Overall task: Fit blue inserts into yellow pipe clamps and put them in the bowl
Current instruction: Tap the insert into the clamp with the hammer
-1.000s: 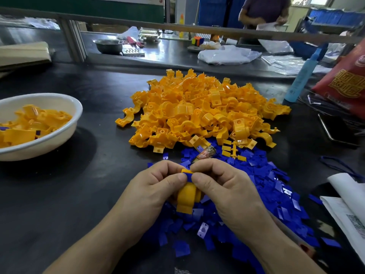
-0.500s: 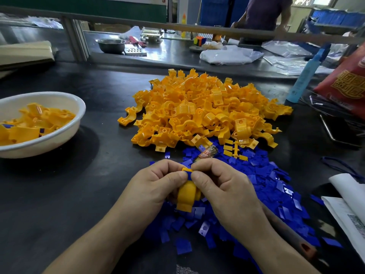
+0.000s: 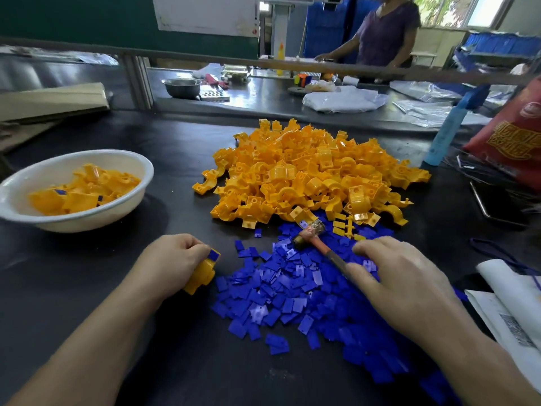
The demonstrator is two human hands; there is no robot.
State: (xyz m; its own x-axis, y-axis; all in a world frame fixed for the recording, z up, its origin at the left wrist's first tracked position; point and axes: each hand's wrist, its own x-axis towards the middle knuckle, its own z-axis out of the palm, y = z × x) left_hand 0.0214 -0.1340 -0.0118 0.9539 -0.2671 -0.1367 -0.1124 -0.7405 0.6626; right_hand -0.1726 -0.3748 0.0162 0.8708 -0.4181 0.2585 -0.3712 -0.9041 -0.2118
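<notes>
Yellow pipe clamp point(image 3: 200, 276) with a blue insert point(image 3: 214, 254) on its top end, held in the left hand point(image 3: 172, 259), low over the dark tabletop point(image 3: 73, 288), just left of the heap of blue inserts point(image 3: 292, 294). Fingers of the left grip curled tight around the clamp body, thumb side toward the insert, only the lower foot and the upper end of the clamp visible outside the fist. Right hand point(image 3: 401, 282) placed over the blue heap, palm down, fingers half bent and spread, reaching at the orange handle of a small mallet point(image 3: 314, 238); fingertips at the handle, but cannot tell if closed around it or only touching. Mallet head wrapped in clear film, lying at the border between the blue heap and the big pile of yellow clamps point(image 3: 310, 174) behind it. White bowl point(image 3: 87, 221) at far left on the tabletop, well apart from both hands, holding finished yellow clamps, some with blue visible. At right edge: white papers point(image 3: 509, 300), a red bag point(image 3: 515, 136), a light blue bottle point(image 3: 445, 133). Beyond the rail, a second tabletop with a metal bowl point(image 3: 181, 87) and plastic bags point(image 3: 342, 98), and a person in a purple shirt point(image 3: 383, 33) standing there.
</notes>
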